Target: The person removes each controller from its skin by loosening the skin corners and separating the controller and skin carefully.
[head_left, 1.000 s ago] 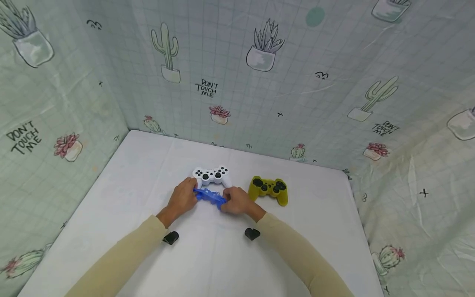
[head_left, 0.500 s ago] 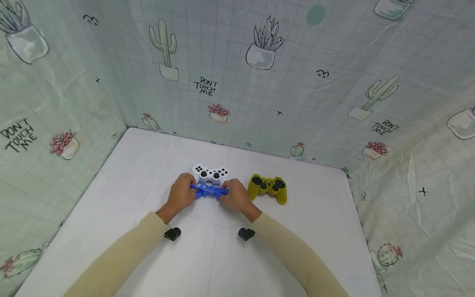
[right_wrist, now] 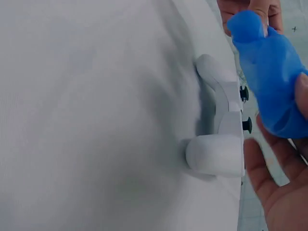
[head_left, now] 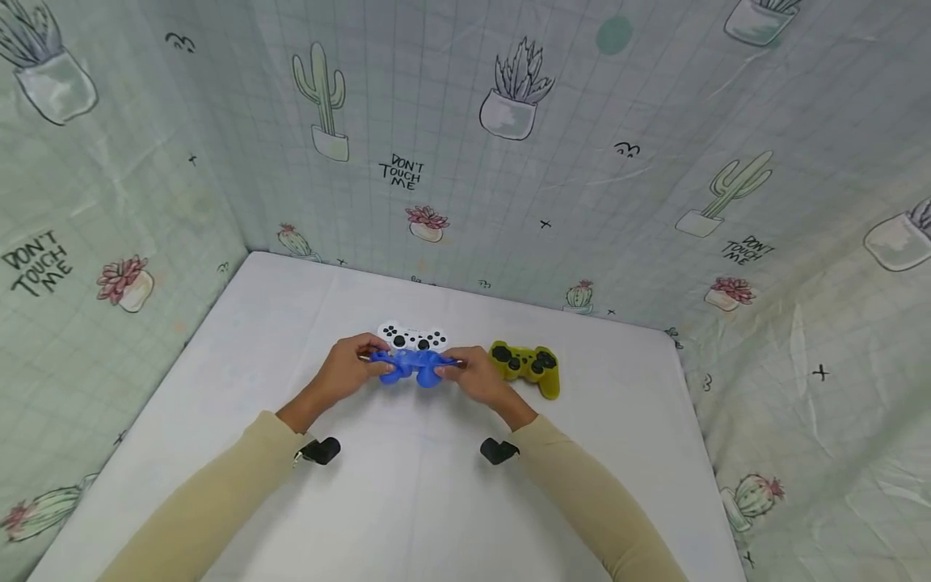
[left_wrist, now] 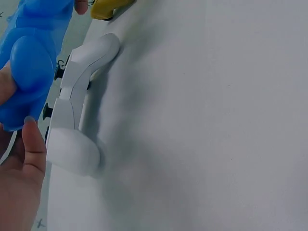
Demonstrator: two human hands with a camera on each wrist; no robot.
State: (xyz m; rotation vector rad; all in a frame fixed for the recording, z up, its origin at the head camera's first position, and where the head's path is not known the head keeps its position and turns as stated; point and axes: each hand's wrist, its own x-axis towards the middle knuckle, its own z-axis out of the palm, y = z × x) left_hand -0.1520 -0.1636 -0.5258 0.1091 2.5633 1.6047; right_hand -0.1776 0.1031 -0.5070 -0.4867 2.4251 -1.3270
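A blue silicone controller cover (head_left: 416, 360), soft and see-through in places, is stretched between my two hands. My left hand (head_left: 343, 370) pinches its left end between thumb and fingers. Its right end is pinched by my right hand (head_left: 480, 375). Just behind and below the cover, a white game controller (head_left: 412, 334) lies on the table, its lower part hidden in the head view. Both wrist views show a gap between the cover (left_wrist: 41, 29) and the white controller (right_wrist: 219, 151). Whether anything is inside the cover I cannot tell.
A yellow-green game controller (head_left: 525, 365) with black buttons lies to the right, partly behind my right hand. The white tabletop (head_left: 414, 493) meets a cactus-printed cloth (head_left: 465, 186) at the back and sides.
The blue cover has been turned, so its two rounded grips now face me, and it has risen slightly toward the white controller. My fingers have shifted to its outer ends.
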